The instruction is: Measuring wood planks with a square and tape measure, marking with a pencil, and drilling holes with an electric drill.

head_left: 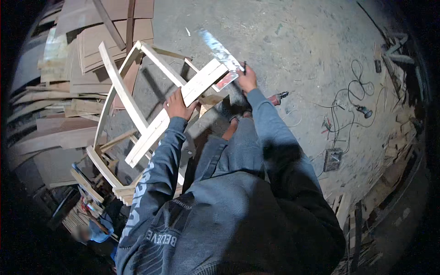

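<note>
My left hand (181,103) grips a pale double wooden beam (151,130), which lies diagonally on a slatted wooden frame (114,78) with curved members. My right hand (247,78) is closed on the dark handle of a handsaw (215,48), whose wide, shiny blade lies at the beam's upper end and points up and away; whether it touches the wood I cannot tell. A shiny, partly red surface shows just under that end. My feet and legs are below the beam.
A red power tool (277,98) lies right of my right arm, near tangled cords (350,91) and a dark box (332,160). Stacked boards (101,46) fill the left side. Wood scraps (394,142) line the right. A blurred person in blue (101,231) is at lower left.
</note>
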A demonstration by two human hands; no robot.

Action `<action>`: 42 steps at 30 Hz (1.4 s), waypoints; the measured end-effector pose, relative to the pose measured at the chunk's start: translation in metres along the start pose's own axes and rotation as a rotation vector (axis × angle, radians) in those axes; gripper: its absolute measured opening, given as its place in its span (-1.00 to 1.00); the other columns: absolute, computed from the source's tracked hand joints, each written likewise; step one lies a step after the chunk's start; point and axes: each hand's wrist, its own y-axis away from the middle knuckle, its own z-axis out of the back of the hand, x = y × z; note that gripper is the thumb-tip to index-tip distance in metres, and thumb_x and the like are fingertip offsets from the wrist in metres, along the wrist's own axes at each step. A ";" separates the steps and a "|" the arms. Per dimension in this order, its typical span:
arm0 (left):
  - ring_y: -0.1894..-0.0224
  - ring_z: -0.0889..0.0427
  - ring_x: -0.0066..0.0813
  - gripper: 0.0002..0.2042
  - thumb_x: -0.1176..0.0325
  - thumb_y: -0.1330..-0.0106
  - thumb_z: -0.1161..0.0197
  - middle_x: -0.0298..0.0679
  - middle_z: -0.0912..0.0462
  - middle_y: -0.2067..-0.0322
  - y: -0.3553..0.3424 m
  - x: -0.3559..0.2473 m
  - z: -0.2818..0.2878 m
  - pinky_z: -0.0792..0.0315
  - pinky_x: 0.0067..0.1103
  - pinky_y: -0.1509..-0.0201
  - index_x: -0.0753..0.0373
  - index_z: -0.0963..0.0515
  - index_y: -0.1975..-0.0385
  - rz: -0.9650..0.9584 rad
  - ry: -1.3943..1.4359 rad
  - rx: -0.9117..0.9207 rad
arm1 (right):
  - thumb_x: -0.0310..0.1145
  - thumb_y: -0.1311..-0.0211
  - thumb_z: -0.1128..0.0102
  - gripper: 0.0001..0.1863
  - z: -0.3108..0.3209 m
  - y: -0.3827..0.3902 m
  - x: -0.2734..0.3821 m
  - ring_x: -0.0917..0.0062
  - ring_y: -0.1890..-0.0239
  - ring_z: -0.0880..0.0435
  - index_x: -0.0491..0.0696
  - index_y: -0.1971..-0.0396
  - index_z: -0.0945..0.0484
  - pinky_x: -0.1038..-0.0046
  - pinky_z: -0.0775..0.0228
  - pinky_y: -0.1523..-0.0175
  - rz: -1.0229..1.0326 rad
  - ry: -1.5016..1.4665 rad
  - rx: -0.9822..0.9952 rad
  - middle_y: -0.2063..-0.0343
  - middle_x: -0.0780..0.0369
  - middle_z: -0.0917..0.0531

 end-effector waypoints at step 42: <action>-0.15 -0.61 0.02 -0.45 0.16 -0.27 -0.43 0.00 -0.61 -0.10 -0.086 -0.062 -0.004 -0.50 -0.31 -0.23 0.12 -0.50 -0.26 -0.214 0.679 -0.083 | -0.41 -0.40 -0.24 -0.71 -0.036 0.082 0.006 0.38 0.06 -0.66 -0.16 -0.05 -0.55 0.34 -0.46 -0.12 -0.221 -0.303 0.159 0.13 0.10 -0.70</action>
